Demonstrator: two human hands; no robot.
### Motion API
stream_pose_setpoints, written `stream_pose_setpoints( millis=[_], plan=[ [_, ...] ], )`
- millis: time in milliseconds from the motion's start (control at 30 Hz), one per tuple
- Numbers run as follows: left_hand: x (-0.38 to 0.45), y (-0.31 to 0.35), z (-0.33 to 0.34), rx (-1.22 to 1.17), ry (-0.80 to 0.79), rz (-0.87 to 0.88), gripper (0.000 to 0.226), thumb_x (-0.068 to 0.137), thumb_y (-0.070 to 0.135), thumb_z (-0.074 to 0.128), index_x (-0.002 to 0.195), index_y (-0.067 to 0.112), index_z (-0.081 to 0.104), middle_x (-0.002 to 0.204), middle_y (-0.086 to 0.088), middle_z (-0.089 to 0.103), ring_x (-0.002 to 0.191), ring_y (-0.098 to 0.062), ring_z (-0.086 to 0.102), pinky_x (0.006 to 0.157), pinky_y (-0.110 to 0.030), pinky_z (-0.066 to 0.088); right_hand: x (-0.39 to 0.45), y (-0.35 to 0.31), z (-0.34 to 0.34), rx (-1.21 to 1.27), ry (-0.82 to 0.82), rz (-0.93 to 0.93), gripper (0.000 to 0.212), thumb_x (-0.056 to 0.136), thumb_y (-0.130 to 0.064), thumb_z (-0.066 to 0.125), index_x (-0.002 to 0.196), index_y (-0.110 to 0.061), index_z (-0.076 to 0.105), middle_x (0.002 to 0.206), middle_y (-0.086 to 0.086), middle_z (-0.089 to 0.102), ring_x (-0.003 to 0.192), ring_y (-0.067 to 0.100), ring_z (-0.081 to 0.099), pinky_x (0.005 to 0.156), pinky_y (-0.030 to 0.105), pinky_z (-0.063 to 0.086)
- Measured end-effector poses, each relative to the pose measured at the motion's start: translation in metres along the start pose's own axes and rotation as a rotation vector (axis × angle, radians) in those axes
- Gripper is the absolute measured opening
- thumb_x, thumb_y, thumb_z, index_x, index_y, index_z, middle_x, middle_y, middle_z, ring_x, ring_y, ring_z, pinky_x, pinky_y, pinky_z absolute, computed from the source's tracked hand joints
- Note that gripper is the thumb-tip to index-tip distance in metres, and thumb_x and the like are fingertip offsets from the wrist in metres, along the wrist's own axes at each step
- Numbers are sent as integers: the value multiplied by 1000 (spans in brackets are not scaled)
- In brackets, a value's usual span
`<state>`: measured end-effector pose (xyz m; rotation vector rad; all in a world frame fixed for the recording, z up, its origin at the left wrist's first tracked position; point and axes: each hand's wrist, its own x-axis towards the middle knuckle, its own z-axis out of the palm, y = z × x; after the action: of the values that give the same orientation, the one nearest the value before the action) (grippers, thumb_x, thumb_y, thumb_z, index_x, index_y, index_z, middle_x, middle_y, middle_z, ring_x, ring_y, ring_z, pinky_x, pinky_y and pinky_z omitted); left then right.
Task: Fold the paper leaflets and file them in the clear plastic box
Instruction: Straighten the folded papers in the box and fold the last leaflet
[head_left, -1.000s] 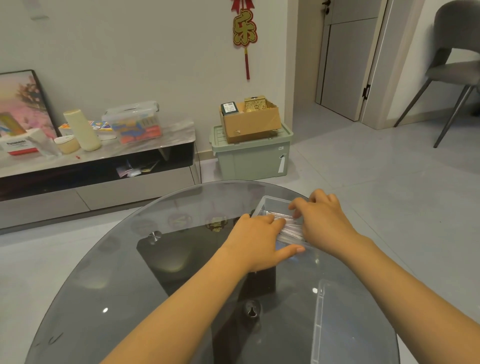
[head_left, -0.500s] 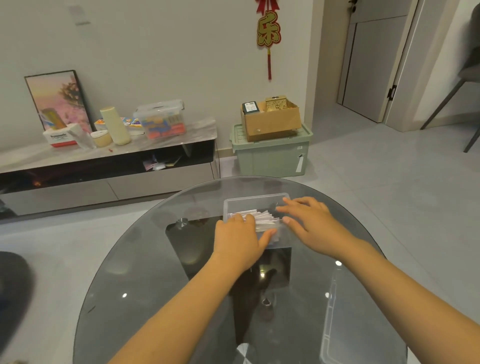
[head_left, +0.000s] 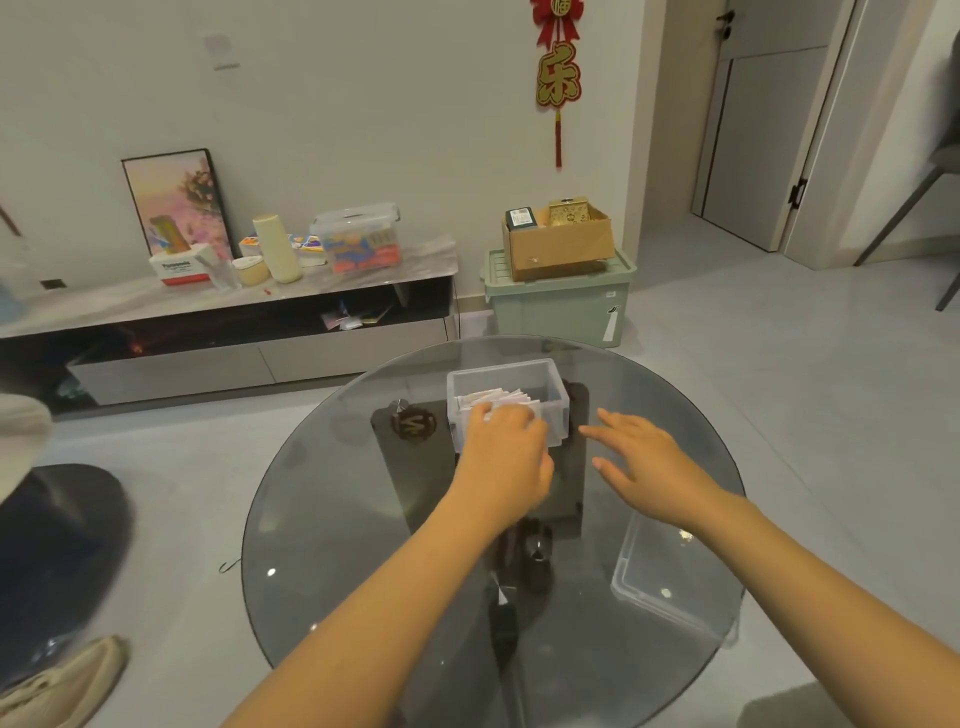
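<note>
Resting on the clear plastic box (head_left: 506, 374), your left hand (head_left: 506, 457) has fingers curled over its near rim w/ the folded leaflets (head_left: 496, 399). Your right hand (head_left: 641, 462) hovers beside it, grip apart. Red wall charm (head_left: 558, 78) reads "乐".

left hand (head_left: 506, 457) curled (fingers bent); right hand (head_left: 641, 462) spread flat.

Two bare forearms, nothing worn

Both arms are uncovered from the lower frame edge to the fingertips: no sleeve, watch, bracelet or ring shows on the left hand (head_left: 506, 457) or the right hand (head_left: 641, 462). The nails are short and unpainted where they show on the right fingers (head_left: 597, 461). At the lower left corner lies something beige, too blurred to identify.
</note>
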<state>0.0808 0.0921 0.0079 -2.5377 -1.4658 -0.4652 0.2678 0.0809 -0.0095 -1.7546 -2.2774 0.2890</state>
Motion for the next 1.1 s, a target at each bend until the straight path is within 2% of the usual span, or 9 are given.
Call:
stream_pose_setpoints(
  millis=[67, 167, 300, 433, 600, 767, 933, 1000, 1100],
  plan=[
    [-12, 14, 2, -51, -48, 91, 30, 83, 18, 45, 100, 12, 69, 100, -4, 67, 98, -25, 58, 94, -42, 29, -19, 12, 2, -49, -35, 45, 43, 99, -33, 39, 142, -29, 37, 155, -4, 22, 142, 15, 16, 113, 33, 16],
    [-30, 38, 6, -186, -175, 197, 34, 88, 14, 44, 115, 16, 65, 115, 0, 65, 108, -20, 53, 97, -36, 25, -45, 30, 3, -127, -76, 113, 40, 99, -35, 36, 139, -30, 41, 152, -6, 29, 142, 16, 18, 113, 33, 17],
    [-44, 63, 17, -257, -335, 296, 39, 88, 16, 42, 121, 21, 62, 123, 3, 62, 114, -17, 49, 93, -31, 28, -73, 44, 8, -145, -177, 182, 48, 97, -43, 38, 143, -34, 32, 156, -7, 18, 143, 20, 14, 113, 36, 16],
    [-49, 66, 21, -162, -391, 312, 44, 87, 34, 35, 118, 21, 64, 126, 6, 60, 114, -16, 51, 94, -34, 30, -86, 45, 9, -159, -177, 192, 53, 94, -52, 37, 145, -38, 27, 157, -6, 12, 139, 23, 17, 110, 36, 16],
    [-55, 58, 11, -26, -460, 135, 52, 90, 50, 27, 124, 27, 58, 134, 0, 51, 122, -21, 45, 99, -38, 31, -88, 30, 10, -131, -153, 218, 58, 89, -60, 42, 143, -41, 30, 155, 0, 20, 133, 26, 22, 108, 36, 20],
    [-71, 53, 7, -42, -588, -203, 49, 98, 50, 28, 142, 30, 33, 138, -15, 39, 126, -32, 35, 104, -42, 32, -85, 10, 15, 103, -149, 297, 63, 86, -54, 55, 143, -36, 34, 149, 6, 29, 135, 28, 20, 109, 36, 25],
    [-79, 50, 11, -558, -446, -528, 47, 96, 31, 43, 142, 24, 39, 144, -10, 39, 132, -31, 31, 108, -41, 32, -81, -10, 23, 267, -80, 362, 59, 87, -39, 61, 140, -23, 42, 141, 8, 38, 133, 27, 27, 108, 34, 29],
    [-80, 48, 8, -754, -292, -633, 47, 93, 20, 48, 140, 23, 43, 144, -5, 42, 133, -28, 34, 107, -40, 35, -79, -16, 24, 343, -13, 375, 55, 87, -32, 62, 138, -20, 45, 140, 7, 41, 133, 27, 29, 108, 33, 28],
    [-74, 37, -4, -802, -14, -674, 47, 91, 12, 53, 137, 18, 47, 143, -1, 43, 134, -23, 34, 108, -35, 34, -69, -29, 15, 437, 138, 309, 51, 88, -25, 61, 137, -18, 48, 138, 7, 43, 132, 24, 30, 107, 28, 26]
  ],
)
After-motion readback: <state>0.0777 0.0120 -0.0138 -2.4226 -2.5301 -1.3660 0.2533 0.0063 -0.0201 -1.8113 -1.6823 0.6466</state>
